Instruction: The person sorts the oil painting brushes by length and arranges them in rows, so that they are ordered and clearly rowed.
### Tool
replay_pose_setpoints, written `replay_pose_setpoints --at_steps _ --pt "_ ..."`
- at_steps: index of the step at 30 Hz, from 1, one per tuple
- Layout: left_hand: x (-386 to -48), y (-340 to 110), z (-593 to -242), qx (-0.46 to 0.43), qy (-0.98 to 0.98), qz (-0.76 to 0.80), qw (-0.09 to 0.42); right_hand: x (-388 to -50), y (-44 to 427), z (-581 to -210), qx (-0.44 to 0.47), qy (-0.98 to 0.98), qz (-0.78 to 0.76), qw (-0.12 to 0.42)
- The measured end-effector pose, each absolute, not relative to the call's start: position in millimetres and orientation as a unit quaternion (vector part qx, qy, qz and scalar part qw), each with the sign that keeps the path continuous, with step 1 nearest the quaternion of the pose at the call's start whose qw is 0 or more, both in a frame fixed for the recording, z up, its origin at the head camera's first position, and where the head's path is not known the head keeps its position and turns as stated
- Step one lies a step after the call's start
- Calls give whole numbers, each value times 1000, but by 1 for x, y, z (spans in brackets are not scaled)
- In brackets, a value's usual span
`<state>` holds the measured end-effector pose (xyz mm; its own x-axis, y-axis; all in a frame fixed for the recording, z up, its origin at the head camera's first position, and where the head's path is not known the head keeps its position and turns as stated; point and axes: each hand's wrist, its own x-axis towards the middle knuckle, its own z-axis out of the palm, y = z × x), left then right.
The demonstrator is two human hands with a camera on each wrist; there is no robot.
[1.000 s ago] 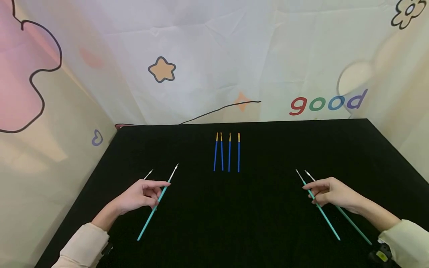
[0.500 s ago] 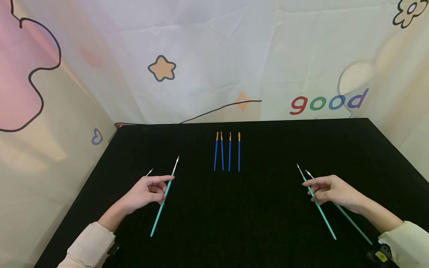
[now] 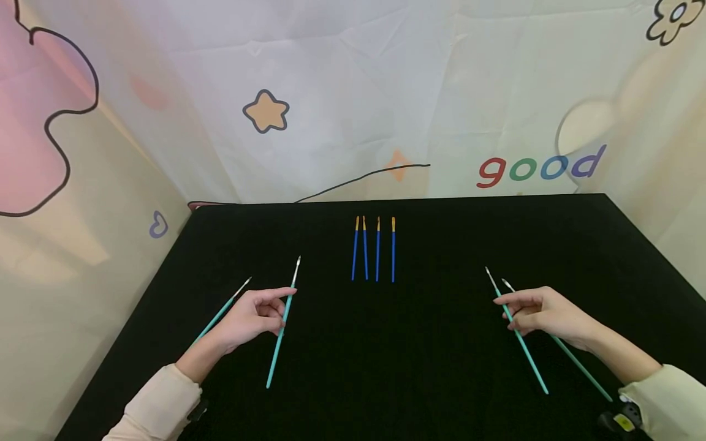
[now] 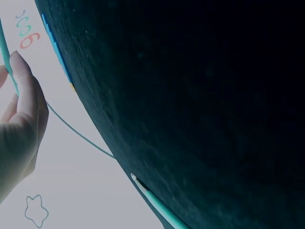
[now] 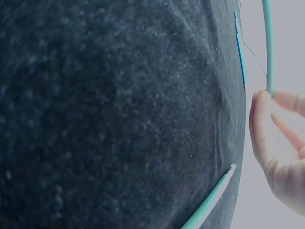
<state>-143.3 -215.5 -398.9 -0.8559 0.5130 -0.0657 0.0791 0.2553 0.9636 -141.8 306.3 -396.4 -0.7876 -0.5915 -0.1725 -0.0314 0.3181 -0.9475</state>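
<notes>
Teal brush (image 3: 276, 356) pinched in left hand (image 3: 255, 315); matching brush (image 3: 530, 361) pinched in right hand (image 3: 546, 313). Four blue brushes (image 3: 377, 257) lie toward far edge of black table (image 3: 386, 355).

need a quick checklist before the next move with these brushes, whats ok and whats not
1. Left hand grips its teal brush: ok.
2. Right hand grips its green-handled brush: ok.
3. Held brushes parallel to each other: not ok, their tips lean toward each other.
4. Four blue brushes evenly spaced: not ok, the two leftmost nearly meet at the bristle ends.
5. Loose brush by the left wrist fully visible: not ok, the arm covers part.
6. Held brushes clear of the tabletop: cannot tell.
</notes>
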Motion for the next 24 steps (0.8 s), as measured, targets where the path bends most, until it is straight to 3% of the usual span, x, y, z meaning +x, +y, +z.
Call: replay_pose_setpoints --at_steps 24 --pt "-143 -185 -401 183 737 606 239 -141 300 -393 -198 775 -547 247"
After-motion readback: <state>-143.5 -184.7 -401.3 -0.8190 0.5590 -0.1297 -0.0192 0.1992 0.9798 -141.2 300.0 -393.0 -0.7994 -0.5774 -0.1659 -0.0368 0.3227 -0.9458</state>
